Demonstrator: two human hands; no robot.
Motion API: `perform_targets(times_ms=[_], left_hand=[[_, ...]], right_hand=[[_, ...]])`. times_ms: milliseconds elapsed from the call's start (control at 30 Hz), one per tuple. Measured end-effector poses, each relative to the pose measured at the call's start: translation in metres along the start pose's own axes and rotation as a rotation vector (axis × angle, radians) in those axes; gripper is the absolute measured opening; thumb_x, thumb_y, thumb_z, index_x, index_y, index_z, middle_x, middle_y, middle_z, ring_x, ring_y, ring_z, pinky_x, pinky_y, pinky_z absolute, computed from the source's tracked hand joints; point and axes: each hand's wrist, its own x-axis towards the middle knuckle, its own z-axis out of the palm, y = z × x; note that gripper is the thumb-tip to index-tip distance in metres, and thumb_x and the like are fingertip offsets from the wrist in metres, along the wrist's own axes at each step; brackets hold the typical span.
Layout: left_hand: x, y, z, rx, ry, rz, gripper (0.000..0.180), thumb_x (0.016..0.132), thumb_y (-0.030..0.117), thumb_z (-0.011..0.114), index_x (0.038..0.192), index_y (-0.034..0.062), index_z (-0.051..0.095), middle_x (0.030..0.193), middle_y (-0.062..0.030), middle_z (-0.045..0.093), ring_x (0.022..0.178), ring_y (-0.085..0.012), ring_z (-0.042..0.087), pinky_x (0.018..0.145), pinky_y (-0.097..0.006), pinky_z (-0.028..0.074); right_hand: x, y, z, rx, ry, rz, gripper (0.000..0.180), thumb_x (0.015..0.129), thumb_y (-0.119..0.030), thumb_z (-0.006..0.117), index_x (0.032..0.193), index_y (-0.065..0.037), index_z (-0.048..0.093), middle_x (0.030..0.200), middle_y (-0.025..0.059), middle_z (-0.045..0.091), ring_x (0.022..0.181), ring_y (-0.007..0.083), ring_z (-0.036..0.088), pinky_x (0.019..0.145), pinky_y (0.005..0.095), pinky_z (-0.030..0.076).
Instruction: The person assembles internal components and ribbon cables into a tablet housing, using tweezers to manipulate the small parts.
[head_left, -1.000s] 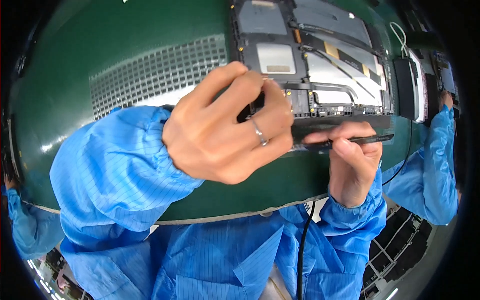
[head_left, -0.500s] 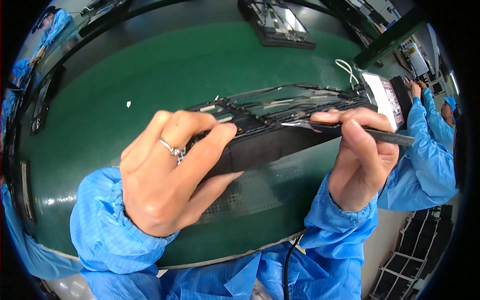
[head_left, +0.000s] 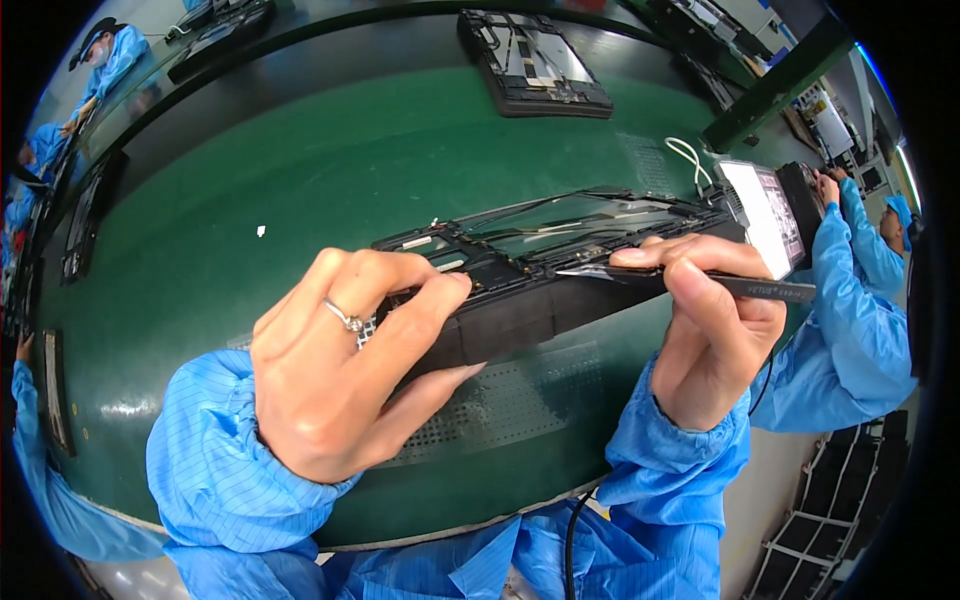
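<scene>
A flat black electronic assembly (head_left: 590,248) with thin cables and strips lies across the middle of the bench, a wide black flap (head_left: 540,320) along its near side. My left hand (head_left: 350,360), with a ring on one finger, grips the assembly's left end, fingers on top and thumb under the flap. Black tweezers (head_left: 735,285) with pale pointed tips are pinched in my right hand (head_left: 720,310). Their tips meet the near edge of the assembly, right of my left fingertips. What the tips touch is too small to make out.
The green bench mat (head_left: 250,180) carries a small white scrap (head_left: 261,231). A similar black assembly (head_left: 540,65) lies at the back. At the right are a white looped cord (head_left: 685,150) and a printed white sheet (head_left: 755,215). Co-workers in blue (head_left: 845,290) work at both sides.
The whole view has shifted slightly, with the bench things sitting lower in the picture. Both hands keep their grips, and the tweezer tips stay at the near edge of the assembly.
</scene>
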Motion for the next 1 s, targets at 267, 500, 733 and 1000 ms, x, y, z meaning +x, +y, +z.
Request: perform_targets(times_ms=[267, 500, 733, 1000], left_hand=[[0.003, 0.002, -0.002, 0.003, -0.013, -0.002, 0.041, 0.05, 0.004, 0.069, 0.088, -0.0011, 0.054, 0.082, -0.0133, 0.053, 0.07, -0.0243, 0.052, 0.059, -0.029, 0.042], [-0.004, 0.001, -0.003, -0.001, 0.012, 0.012, 0.041, 0.05, 0.005, 0.069, 0.088, -0.001, 0.054, 0.081, -0.0134, 0.053, 0.069, -0.0244, 0.052, 0.059, -0.029, 0.042], [0.004, 0.002, 0.001, -0.013, 0.005, 0.001, 0.041, 0.049, 0.004, 0.069, 0.087, -0.001, 0.054, 0.081, -0.0131, 0.053, 0.069, -0.0241, 0.052, 0.058, -0.029, 0.042], [0.003, 0.003, 0.007, 0.034, 0.008, 0.024, 0.044, 0.046, 0.005, 0.069, 0.087, -0.0009, 0.054, 0.079, -0.0126, 0.053, 0.068, -0.024, 0.052, 0.056, -0.029, 0.042]], right_hand=[[0.003, -0.005, 0.0, 0.0, -0.003, 0.028, 0.012, 0.064, -0.004, 0.05, 0.07, 0.005, 0.052, 0.063, 0.0154, 0.053, 0.062, 0.0275, 0.055, 0.07, 0.0359, 0.039], [-0.001, -0.007, 0.002, 0.016, -0.026, 0.017, 0.011, 0.064, -0.004, 0.05, 0.071, 0.005, 0.052, 0.064, 0.0152, 0.053, 0.063, 0.0274, 0.055, 0.07, 0.0358, 0.039], [0.005, -0.003, -0.004, 0.01, -0.043, 0.026, 0.011, 0.064, -0.003, 0.05, 0.071, 0.004, 0.052, 0.064, 0.0151, 0.053, 0.063, 0.0274, 0.055, 0.07, 0.0358, 0.039], [-0.006, 0.002, -0.011, -0.247, -0.177, -0.409, 0.016, 0.065, 0.002, 0.046, 0.08, 0.005, 0.047, 0.073, 0.0235, 0.056, 0.065, 0.0277, 0.052, 0.069, 0.0384, 0.04]])
